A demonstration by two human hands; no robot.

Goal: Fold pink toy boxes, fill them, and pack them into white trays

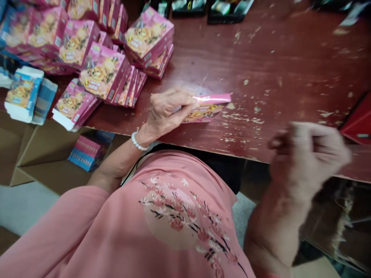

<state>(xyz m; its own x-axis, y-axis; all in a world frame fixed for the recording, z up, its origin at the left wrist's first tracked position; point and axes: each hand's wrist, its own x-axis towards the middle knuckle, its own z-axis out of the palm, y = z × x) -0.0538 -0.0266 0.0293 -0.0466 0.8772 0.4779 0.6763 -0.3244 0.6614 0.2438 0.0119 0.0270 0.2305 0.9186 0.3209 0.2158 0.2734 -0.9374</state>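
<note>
My left hand, with a white bead bracelet at the wrist, pinches a flat pink box between thumb and fingers. The box is tilted up on edge over the table, its glossy pink narrow side facing up and a printed picture on the side towards me. Out to the right, above the table's front edge, my right hand is blurred by motion. Its fingers are curled in, and whatever they may hold cannot be made out. Nearest to my left hand stands a leaning row of pink printed boxes.
More pink boxes are stacked at the back left of the worn red table. Blue open-ended cartons lie at the left edge. An open cardboard box below holds small packs. Black trays line the back; a red object is at right.
</note>
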